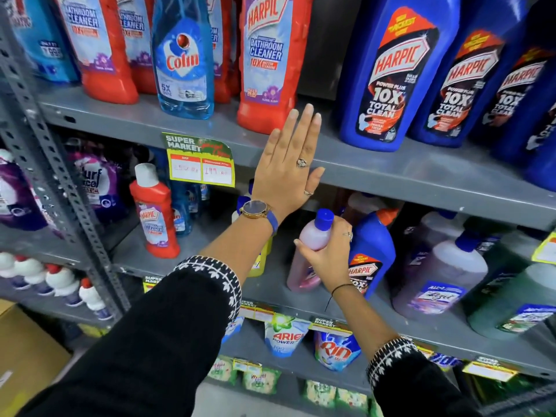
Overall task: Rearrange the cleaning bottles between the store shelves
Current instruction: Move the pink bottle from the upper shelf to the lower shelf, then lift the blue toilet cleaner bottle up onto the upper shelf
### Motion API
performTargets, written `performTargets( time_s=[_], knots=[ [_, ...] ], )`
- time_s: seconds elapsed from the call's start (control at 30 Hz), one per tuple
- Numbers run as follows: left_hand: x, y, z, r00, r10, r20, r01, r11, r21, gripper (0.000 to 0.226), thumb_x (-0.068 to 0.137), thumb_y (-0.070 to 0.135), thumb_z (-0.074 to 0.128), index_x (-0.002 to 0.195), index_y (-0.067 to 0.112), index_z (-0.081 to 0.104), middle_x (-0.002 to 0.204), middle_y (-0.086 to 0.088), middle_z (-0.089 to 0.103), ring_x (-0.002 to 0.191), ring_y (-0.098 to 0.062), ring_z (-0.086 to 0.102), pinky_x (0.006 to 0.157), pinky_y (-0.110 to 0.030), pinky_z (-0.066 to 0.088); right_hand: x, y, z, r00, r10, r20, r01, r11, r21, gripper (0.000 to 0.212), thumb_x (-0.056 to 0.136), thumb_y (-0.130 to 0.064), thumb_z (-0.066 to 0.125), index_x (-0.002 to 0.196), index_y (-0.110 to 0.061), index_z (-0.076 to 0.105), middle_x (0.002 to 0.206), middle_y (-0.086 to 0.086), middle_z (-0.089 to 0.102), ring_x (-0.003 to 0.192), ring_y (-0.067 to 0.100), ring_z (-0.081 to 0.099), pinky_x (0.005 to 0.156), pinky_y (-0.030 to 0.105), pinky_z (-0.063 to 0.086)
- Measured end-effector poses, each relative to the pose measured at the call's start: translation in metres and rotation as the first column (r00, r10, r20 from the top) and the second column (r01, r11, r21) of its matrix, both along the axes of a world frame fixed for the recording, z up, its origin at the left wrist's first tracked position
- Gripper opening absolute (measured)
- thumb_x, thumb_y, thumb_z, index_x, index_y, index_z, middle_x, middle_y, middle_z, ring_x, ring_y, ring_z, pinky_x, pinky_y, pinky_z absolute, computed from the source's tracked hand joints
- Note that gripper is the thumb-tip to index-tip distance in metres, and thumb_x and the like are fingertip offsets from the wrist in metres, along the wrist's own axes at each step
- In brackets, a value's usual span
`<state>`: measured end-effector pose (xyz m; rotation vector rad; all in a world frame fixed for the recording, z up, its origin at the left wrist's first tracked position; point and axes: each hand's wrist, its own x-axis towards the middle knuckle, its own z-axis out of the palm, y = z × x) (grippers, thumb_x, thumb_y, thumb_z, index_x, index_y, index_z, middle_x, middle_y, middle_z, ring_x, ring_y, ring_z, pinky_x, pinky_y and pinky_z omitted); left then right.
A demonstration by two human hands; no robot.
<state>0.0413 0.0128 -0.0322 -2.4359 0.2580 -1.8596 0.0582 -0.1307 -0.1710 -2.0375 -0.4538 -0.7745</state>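
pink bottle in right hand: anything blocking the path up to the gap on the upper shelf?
Yes. The left hand lies flat, fingers open, across the upper shelf edge, directly above the pink bottle in the right hand. The gap between the red Harpic bottle and blue Harpic bottle looks empty.

**A:** What can be read on the top shelf?

**B:** At twelve o'clock, a red bottle [272, 61] says "HARPIC BATHROOM CLEANER 10X". At eleven o'clock, a clear blue bottle [183, 61] says "Colin 5X". At two o'clock, a blue bottle [394, 73] says "HARPIC POWER PLUS 10X TOTAL CLEAN".

**A:** And lower down?

**B:** At ten o'clock, a shelf tag [200, 159] says "SUPER MARKET", with a price of 199. At six o'clock, pouches read "ARIEL" [285, 337] and "Rin" [335, 350]. At nine o'clock, a purple pack [96, 182] shows "urf excel".
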Motion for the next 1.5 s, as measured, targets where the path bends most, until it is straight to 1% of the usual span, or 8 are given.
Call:
performTargets(
  time_s=[0.27,0.5,0.63,0.73,0.83,1.1,1.27,1.5],
  knots=[
    [0.001,0.000,-0.002,0.999,0.029,0.033,-0.030,0.999,0.017,0.057,0.100,0.038,0.016,0.142,0.002,0.027,0.144,-0.015,0.042,0.136,-0.029,0.027,0.114,-0.039,0.014,0.019,0.000,-0.003,0.996,0.031,-0.078,-0.030,0.999,0.013,0.063,0.061,-0.046,0.077,0.109,-0.039,0.038,0.101,-0.020,0.035,0.094,0.005,0.040,0.083,0.022,0.035],
    [-0.002,0.000,0.001,0.999,0.010,0.033,-0.011,1.000,0.011,0.057,0.100,0.037,0.017,0.141,0.000,0.030,0.142,-0.017,0.043,0.135,-0.030,0.028,0.113,-0.040,0.016,0.015,0.005,0.002,0.993,0.079,-0.087,-0.079,0.997,-0.002,0.080,0.065,-0.047,0.078,0.128,-0.034,0.031,0.120,-0.024,0.034,0.117,-0.018,0.031,0.099,0.001,0.022],
    [-0.003,-0.001,0.000,1.000,0.006,0.023,-0.006,1.000,-0.002,0.057,0.100,0.037,0.018,0.141,0.000,0.029,0.143,-0.017,0.042,0.135,-0.030,0.027,0.113,-0.040,0.016,0.001,-0.007,0.016,0.998,0.011,0.060,-0.013,0.999,0.036,0.082,0.071,-0.044,0.074,0.137,-0.026,0.030,0.138,-0.010,0.037,0.132,-0.003,0.030,0.113,0.021,0.025],
    [-0.003,-0.001,0.000,1.000,0.015,0.018,-0.015,1.000,-0.005,0.056,0.099,0.036,0.020,0.143,0.001,0.027,0.144,-0.017,0.041,0.136,-0.030,0.025,0.113,-0.040,0.016,-0.003,-0.021,0.031,0.938,-0.260,0.230,0.241,0.965,0.105,0.080,0.073,-0.047,0.072,0.134,-0.011,0.034,0.135,0.012,0.042,0.127,0.027,0.039,0.110,0.046,0.027],
    [-0.004,-0.001,0.000,1.000,0.013,0.018,-0.012,1.000,-0.011,0.056,0.098,0.035,0.024,0.143,0.001,0.026,0.144,-0.017,0.040,0.136,-0.030,0.024,0.113,-0.040,0.016,0.000,-0.037,0.041,0.862,-0.505,0.042,0.492,0.854,0.167,0.103,0.069,-0.053,0.076,0.139,0.007,0.029,0.142,0.029,0.037,0.135,0.042,0.031,0.115,0.049,0.012],
    [-0.008,-0.002,0.003,1.000,0.011,0.002,-0.011,1.000,-0.011,0.058,0.096,0.032,0.034,0.142,-0.003,0.033,0.145,-0.018,0.040,0.135,-0.032,0.029,0.114,-0.039,0.014,0.001,-0.055,0.016,0.826,-0.421,-0.375,0.489,0.867,0.102,0.095,0.061,-0.049,0.083,0.136,-0.009,0.040,0.140,0.009,0.045,0.134,0.029,0.036,0.109,0.070,0.014],
    [-0.008,-0.001,0.003,1.000,0.024,-0.001,-0.024,1.000,-0.002,0.057,0.096,0.032,0.035,0.141,-0.003,0.035,0.145,-0.018,0.040,0.135,-0.031,0.029,0.114,-0.039,0.014,-0.002,-0.061,0.014,0.847,-0.438,-0.302,0.489,0.864,0.117,0.077,0.060,-0.036,0.086,0.121,-0.005,0.050,0.119,0.015,0.056,0.112,0.036,0.049,0.096,0.054,0.037],
    [-0.005,-0.001,0.001,0.999,0.041,0.027,-0.041,0.999,0.013,0.056,0.096,0.032,0.032,0.142,-0.001,0.033,0.144,-0.017,0.041,0.135,-0.031,0.029,0.115,-0.036,0.008,-0.029,-0.067,0.006,0.918,-0.373,-0.134,0.393,0.900,0.186,0.054,0.060,-0.024,0.085,0.099,-0.007,0.052,0.094,0.006,0.052,0.091,0.028,0.047,0.081,0.041,0.038]
  ],
)
